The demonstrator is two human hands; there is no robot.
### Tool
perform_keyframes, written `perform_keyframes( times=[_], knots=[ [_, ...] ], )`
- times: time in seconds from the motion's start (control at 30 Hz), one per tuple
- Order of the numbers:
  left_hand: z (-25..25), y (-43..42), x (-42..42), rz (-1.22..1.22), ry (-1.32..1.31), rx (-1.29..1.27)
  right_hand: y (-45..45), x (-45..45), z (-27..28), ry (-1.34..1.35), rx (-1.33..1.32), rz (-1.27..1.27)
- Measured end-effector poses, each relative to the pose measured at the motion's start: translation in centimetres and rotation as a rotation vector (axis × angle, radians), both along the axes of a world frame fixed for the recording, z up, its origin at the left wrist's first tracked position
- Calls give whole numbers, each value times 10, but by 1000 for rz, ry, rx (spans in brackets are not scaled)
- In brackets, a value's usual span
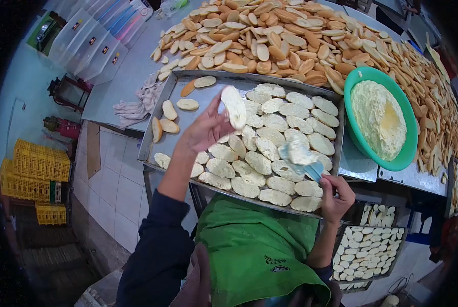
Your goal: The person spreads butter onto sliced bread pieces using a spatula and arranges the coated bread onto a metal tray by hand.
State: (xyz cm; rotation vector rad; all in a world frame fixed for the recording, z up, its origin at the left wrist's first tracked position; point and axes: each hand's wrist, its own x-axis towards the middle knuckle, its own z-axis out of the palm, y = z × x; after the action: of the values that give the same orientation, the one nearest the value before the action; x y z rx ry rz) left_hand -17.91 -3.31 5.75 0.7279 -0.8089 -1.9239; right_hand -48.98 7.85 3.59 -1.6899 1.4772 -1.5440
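My left hand (207,128) holds up an oval bread slice (234,106) with a pale spread on its face, above the metal tray (155,134). In my right hand (337,197) is a light-blue spatula (313,170) with a lump of pale cream (297,152) on its blade, over the tray's right part. Rows of coated slices (245,187) fill the middle and right of the tray. Several uncoated slices (187,104) lie at its left. Right of the tray stands a green bowl (411,137) of pale cream (375,115).
A large heap of bread slices (290,41) covers the table behind the tray. A crumpled cloth (141,100) lies at the left. Clear plastic drawers (88,48) stand at the upper left, yellow crates (39,161) below them. Another filled tray (369,253) is at the lower right.
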Motion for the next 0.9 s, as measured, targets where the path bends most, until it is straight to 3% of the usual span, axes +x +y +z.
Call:
perform_keyframes(
  times=[0.3, 0.37, 0.5, 0.57, 0.73, 0.9],
  knots=[
    [-57, -107, 38, 146, -166, 82, 4, -6, -5, -119, 49, -112],
    [-77, -121, 33, 327, -256, 306, 4, -7, -4, -112, 49, -120],
    [-116, -146, 22, 571, -381, 372, 4, -7, -3, -101, 62, -139],
    [-121, -152, 22, 536, -358, 340, 3, -6, -2, -88, 33, -153],
    [-96, -146, -10, 670, -708, 351, 6, -13, -10, -123, 82, -216],
    [-95, -141, -10, 649, -644, 304, 6, -16, -15, -137, 129, -254]
  ],
)
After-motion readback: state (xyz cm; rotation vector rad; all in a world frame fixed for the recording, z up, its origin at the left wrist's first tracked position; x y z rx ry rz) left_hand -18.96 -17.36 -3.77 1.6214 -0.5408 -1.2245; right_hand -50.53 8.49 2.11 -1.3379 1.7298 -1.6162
